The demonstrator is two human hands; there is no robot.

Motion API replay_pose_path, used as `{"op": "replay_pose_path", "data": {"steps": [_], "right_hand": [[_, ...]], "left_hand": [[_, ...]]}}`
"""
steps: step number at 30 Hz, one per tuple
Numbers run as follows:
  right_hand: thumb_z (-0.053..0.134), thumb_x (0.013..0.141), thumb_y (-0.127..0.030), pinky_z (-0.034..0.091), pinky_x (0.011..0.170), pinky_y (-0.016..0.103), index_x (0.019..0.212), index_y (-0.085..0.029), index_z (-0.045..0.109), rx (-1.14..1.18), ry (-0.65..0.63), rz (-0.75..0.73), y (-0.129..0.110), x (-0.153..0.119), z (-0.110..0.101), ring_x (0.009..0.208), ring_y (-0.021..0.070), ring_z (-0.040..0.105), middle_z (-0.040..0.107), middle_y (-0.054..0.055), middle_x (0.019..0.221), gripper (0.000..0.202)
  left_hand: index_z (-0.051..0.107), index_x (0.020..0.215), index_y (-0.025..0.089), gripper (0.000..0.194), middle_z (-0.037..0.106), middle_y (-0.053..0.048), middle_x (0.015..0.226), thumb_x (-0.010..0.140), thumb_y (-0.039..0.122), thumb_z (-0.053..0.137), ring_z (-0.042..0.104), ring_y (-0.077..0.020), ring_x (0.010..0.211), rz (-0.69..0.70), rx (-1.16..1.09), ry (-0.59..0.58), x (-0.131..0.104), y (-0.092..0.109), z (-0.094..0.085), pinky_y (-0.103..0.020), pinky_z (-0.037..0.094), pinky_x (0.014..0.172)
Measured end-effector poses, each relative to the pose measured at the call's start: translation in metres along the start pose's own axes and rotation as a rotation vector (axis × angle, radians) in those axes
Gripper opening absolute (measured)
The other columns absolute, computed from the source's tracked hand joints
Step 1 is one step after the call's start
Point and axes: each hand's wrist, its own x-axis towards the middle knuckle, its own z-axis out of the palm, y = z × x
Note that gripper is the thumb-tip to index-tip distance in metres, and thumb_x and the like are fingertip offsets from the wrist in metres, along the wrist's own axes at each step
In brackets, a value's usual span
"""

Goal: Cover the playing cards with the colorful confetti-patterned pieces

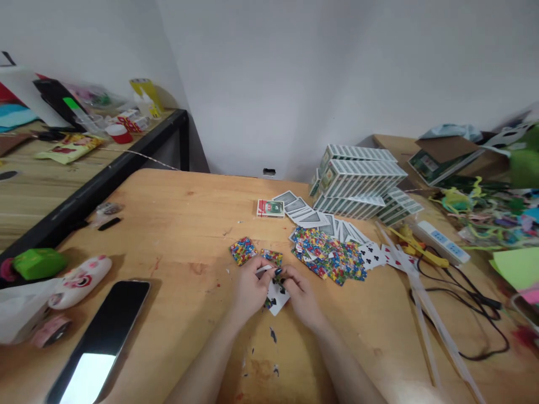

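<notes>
My left hand (251,285) and my right hand (301,293) meet low over the wooden table, fingers bent and pinched together. Between them is a white playing card (278,303) with black spades, tilted, its upper part covered by my fingers. A small dark piece at my fingertips is too small to make out. Just beyond my left hand lies a card with a multicoloured back (272,257); another patterned card (243,250) is further left. To the right spreads a heap of colourful-backed cards (330,252), with grey-backed cards (310,216) fanned behind it.
A card box (270,208) lies behind my hands; green-and-white striped boxes (357,179) are stacked at the back right. Right: a power strip (442,241), black cable and clear plastic strips (429,303). Left: a phone (101,342) and a white pink-marked object (80,281). Dark scraps (273,335) lie in front.
</notes>
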Motion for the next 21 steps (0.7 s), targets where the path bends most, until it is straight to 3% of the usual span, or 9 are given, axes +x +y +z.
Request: {"op": "replay_pose_path", "data": {"steps": [6,15,18,21], "right_hand": [[0.038,0.07,-0.018,0.037,0.047,0.02,0.073,-0.02,0.051,0.09,-0.037,0.078,0.006,-0.003,0.004,0.05,0.0114,0.043,0.044,-0.004,0.058,0.013],[0.041,0.073,-0.025,0.045,0.055,0.026,0.094,-0.02,0.057,0.379,-0.107,0.148,0.009,-0.008,0.008,0.065,0.0169,0.056,0.062,0.004,0.076,0.027],[0.046,0.074,-0.026,0.045,0.054,0.025,0.091,-0.02,0.06,0.315,-0.047,0.144,0.007,-0.005,0.002,0.064,0.0165,0.057,0.062,0.003,0.075,0.023],[0.051,0.076,-0.029,0.045,0.055,0.025,0.083,-0.019,0.061,0.101,0.065,0.073,0.006,-0.003,-0.003,0.06,0.0154,0.056,0.062,0.002,0.07,0.016]], "left_hand": [[0.057,0.067,0.017,0.006,0.056,0.003,0.056,0.069,0.022,0.054,0.051,-0.011,0.05,-0.07,-0.035,-0.034,0.004,-0.008,-0.006,-0.019,0.036,0.045],[0.054,0.069,0.017,0.007,0.054,0.004,0.055,0.07,0.024,0.054,0.051,-0.011,0.05,-0.101,-0.137,-0.049,0.008,-0.011,-0.01,-0.019,0.037,0.045],[0.053,0.072,0.017,0.01,0.054,0.004,0.057,0.073,0.027,0.052,0.051,-0.0109,0.051,-0.073,-0.163,-0.04,0.007,-0.008,-0.009,-0.02,0.039,0.047],[0.056,0.077,0.017,0.01,0.059,0.001,0.068,0.074,0.026,0.053,0.055,-0.0125,0.062,0.033,-0.09,-0.012,0.006,-0.007,-0.008,-0.022,0.043,0.056]]}}
